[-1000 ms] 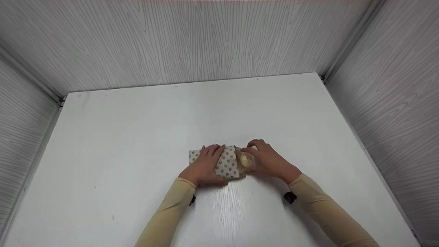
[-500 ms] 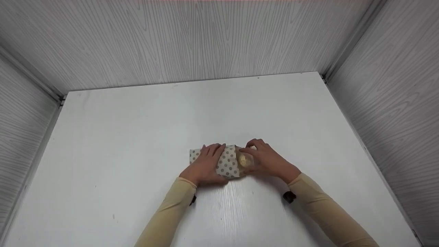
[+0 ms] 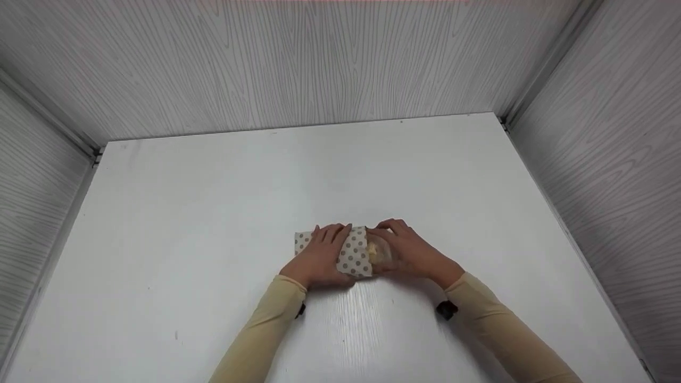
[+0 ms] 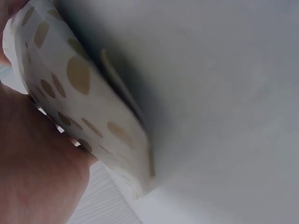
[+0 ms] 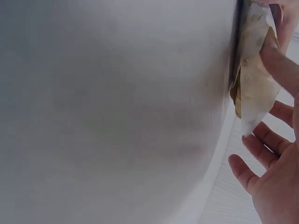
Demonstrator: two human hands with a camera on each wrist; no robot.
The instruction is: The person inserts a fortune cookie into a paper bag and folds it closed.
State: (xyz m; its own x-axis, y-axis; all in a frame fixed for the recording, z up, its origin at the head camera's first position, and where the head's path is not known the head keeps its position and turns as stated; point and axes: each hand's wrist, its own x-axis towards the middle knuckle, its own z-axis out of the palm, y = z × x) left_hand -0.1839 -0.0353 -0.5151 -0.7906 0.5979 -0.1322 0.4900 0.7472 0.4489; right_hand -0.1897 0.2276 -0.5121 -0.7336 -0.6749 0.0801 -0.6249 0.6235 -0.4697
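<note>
A white paper bag with grey-brown dots lies on the table. My left hand grips it from above, fingers across the top and thumb along the near edge. From the bag's right end juts a clear plastic packet with something pale yellow inside; its inner part is hidden in the bag. My right hand holds that packet by its outer end. In the right wrist view the thumb presses the packet while several fingers spread below it. The left wrist view shows the dotted bag slightly raised along one edge.
The white table stretches around both hands. Grey wood-grain panels stand at the back, the left and the right.
My right hand has shifted slightly left, and the clear packet's yellow content sits closer to the bag's mouth. The left hand and the bag have hardly moved.
</note>
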